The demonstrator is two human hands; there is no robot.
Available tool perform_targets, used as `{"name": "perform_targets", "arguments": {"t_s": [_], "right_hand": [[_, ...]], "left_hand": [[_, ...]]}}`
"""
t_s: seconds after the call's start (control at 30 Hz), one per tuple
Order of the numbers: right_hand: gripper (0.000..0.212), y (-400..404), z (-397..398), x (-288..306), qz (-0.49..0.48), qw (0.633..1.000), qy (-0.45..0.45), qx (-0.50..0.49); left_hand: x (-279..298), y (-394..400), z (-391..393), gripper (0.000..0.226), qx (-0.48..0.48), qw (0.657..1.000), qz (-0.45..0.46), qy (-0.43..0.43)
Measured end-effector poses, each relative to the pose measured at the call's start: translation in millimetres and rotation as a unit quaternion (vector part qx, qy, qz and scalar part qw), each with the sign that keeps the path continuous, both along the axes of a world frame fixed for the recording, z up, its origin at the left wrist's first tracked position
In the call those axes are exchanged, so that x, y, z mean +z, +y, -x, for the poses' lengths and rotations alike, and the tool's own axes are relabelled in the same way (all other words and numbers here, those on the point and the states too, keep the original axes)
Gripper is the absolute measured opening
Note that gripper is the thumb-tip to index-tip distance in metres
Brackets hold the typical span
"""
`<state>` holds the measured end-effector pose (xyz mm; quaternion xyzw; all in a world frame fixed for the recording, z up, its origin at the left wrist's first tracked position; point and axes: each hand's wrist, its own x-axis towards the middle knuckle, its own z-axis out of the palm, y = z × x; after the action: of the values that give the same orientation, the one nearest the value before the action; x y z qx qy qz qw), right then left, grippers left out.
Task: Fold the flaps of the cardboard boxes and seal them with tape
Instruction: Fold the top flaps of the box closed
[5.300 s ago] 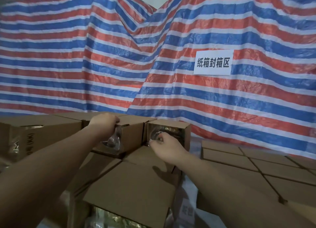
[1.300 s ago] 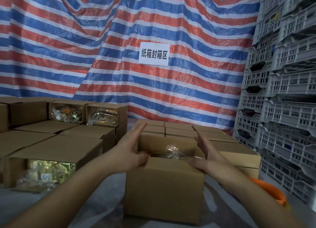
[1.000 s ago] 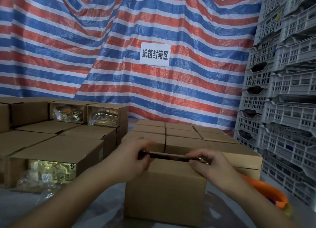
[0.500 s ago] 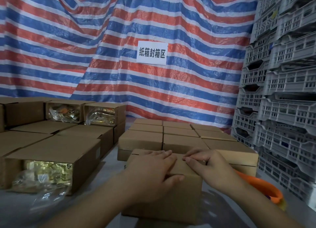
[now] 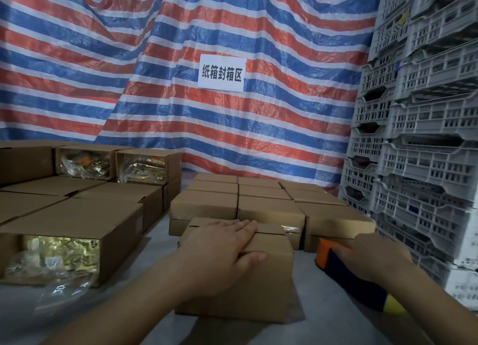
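1. Box (image 5: 240, 272): near centre on surface, flaps folded shut, seam untaped.
2. Left hand (image 5: 219, 249): flat on flaps, fingers straight and together, thumb over near edge.
3. Right hand (image 5: 372, 256): on tape dispenser (image 5: 346, 272), right of box; finger grip unclear.
4. Advice: keep flaps pressed level; start tape on far wall, run along seam.

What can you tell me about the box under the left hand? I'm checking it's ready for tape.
The box is plain brown cardboard, upright on the grey surface. Its top flaps are folded shut and meet at a seam with no tape visible. The left hand presses flat on the top, thumb over the front edge. Closed boxes sit just behind it.
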<state>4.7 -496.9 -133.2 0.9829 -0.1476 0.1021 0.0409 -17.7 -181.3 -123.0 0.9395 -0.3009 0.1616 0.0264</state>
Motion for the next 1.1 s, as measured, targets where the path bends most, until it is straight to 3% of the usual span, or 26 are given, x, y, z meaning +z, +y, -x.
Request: {"name": "perform_targets", "arguments": {"t_s": [0.13, 0.33, 0.4, 0.47, 0.53, 0.6, 0.7, 0.77, 0.83, 1.0, 1.1], "right_hand": [[0.061, -8, -5, -32, -0.043, 0.998, 0.029, -0.019], [0.041, -6, -7, -39, -0.038, 0.997, -0.058, 0.018], [0.033, -3, -6, -22, -0.112, 0.987, -0.102, 0.052], [0.027, 4, -2, 6, -0.261, 0.946, -0.163, 0.107], [0.032, 17, 7, 39, -0.423, 0.872, -0.19, 0.155], [0.043, 35, 15, 68, -0.538, 0.8, -0.159, 0.213], [0.048, 66, 16, 98, -0.616, 0.719, -0.107, 0.304], [0.051, 86, 9, 108, -0.645, 0.683, -0.082, 0.332], [0.056, 104, 2, 113, -0.648, 0.679, -0.052, 0.343], [0.068, 127, -14, 109, -0.624, 0.707, 0.032, 0.332], [0.067, 128, -19, 109, -0.608, 0.723, 0.041, 0.327]], "left_hand": [[1, 1, 4, 0.071, 0.005, 1.0, 0.004, 0.019], [11, 4, 11, 0.053, -0.013, 0.989, 0.117, 0.089], [18, 6, 10, 0.052, -0.005, 0.973, 0.168, 0.155], [26, 11, 8, 0.045, -0.009, 0.95, 0.229, 0.212], [34, 16, 6, 0.034, -0.014, 0.921, 0.297, 0.252], [40, 23, 6, 0.032, -0.024, 0.886, 0.361, 0.288], [41, 28, -1, 0.039, -0.038, 0.828, 0.446, 0.337], [39, 27, -5, 0.046, -0.035, 0.784, 0.509, 0.353], [40, 26, -8, 0.057, -0.036, 0.747, 0.55, 0.371], [44, 30, -15, 0.08, -0.034, 0.618, 0.668, 0.414], [48, 39, -17, 0.08, -0.011, 0.584, 0.695, 0.42]]}}
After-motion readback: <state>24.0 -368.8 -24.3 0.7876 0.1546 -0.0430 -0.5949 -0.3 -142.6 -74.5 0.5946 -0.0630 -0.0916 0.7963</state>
